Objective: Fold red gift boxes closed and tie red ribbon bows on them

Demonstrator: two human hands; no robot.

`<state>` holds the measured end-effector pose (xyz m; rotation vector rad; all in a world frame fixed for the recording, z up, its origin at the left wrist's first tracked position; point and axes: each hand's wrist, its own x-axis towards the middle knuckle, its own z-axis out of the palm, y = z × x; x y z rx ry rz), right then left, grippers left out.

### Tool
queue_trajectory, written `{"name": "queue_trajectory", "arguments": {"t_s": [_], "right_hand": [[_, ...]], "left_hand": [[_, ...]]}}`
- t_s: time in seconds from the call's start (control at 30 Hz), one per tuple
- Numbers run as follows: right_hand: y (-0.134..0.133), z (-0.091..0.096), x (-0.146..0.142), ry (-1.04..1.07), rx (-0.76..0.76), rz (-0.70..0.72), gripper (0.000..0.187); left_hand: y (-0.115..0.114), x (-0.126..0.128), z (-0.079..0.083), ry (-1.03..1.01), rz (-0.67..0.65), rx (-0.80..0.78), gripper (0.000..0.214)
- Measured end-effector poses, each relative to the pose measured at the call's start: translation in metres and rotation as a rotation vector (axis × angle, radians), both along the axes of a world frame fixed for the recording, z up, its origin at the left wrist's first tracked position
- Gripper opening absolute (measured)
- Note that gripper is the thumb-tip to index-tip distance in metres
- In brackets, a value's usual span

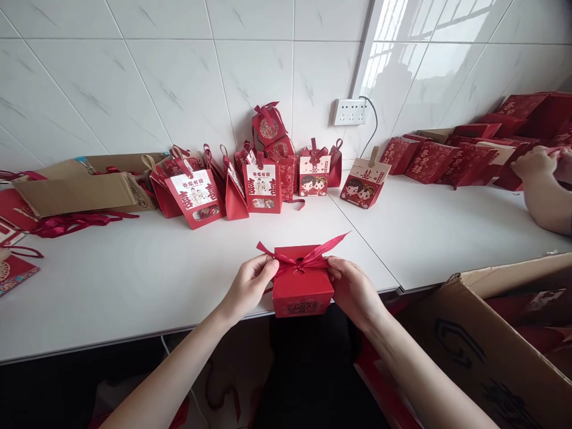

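A small red gift box (302, 292) sits at the front edge of the white table (134, 280), tied on top with a red ribbon (300, 255) whose two ends stick out left and right. My left hand (250, 285) pinches the ribbon at the box's left side. My right hand (353, 287) grips the ribbon and the box's right top corner. Both hands have their fingers closed on the ribbon.
Several finished red gift boxes (263, 185) stand along the tiled wall. Flat cardboard (75, 190) and loose ribbons lie at the left. An open carton (500, 345) sits at the lower right. Another person's hands (543, 179) work among red boxes at the far right.
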<state>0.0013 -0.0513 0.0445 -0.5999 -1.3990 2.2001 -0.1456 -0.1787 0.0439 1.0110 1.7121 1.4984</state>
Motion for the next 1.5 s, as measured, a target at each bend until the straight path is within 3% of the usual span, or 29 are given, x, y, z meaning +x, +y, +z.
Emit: {"name": "queue_trajectory", "arguments": {"t_s": [0.13, 0.23, 0.37, 0.47, 0.73, 0.93, 1.07, 1.27, 1.4, 1.5], "right_hand": [[-0.003, -0.002, -0.003, 0.020, -0.041, -0.033, 0.047], [0.002, -0.007, -0.001, 0.006, 0.083, -0.100, 0.047], [0.022, -0.015, 0.006, 0.010, 0.252, -0.053, 0.044], [0.036, -0.016, 0.007, -0.037, 0.276, -0.112, 0.037], [0.051, 0.006, -0.016, 0.039, 0.353, -0.098, 0.035], [0.056, 0.023, -0.043, -0.010, 0.218, 0.110, 0.042], [0.060, 0.020, -0.054, -0.113, 0.143, 0.182, 0.047], [0.060, 0.008, -0.055, -0.083, 0.084, 0.238, 0.041], [0.061, 0.005, -0.053, -0.048, 0.084, 0.228, 0.041], [0.067, 0.004, -0.048, 0.019, 0.114, 0.110, 0.041]], "left_hand": [[0.003, -0.001, -0.002, -0.041, 0.015, 0.020, 0.036], [0.003, -0.003, 0.002, -0.069, 0.003, -0.003, 0.037], [0.001, -0.017, 0.009, -0.083, -0.116, -0.028, 0.042], [0.003, -0.030, 0.008, -0.053, -0.061, -0.006, 0.045], [0.028, -0.036, 0.016, -0.092, -0.080, 0.131, 0.031], [0.048, -0.029, 0.026, -0.240, -0.046, 0.063, 0.023], [0.049, -0.027, 0.021, -0.282, 0.010, 0.051, 0.026], [0.043, -0.025, 0.015, -0.293, 0.025, 0.054, 0.026], [0.041, -0.026, 0.012, -0.233, 0.057, 0.069, 0.025], [0.036, -0.032, 0.009, -0.167, 0.136, 0.118, 0.024]]}}
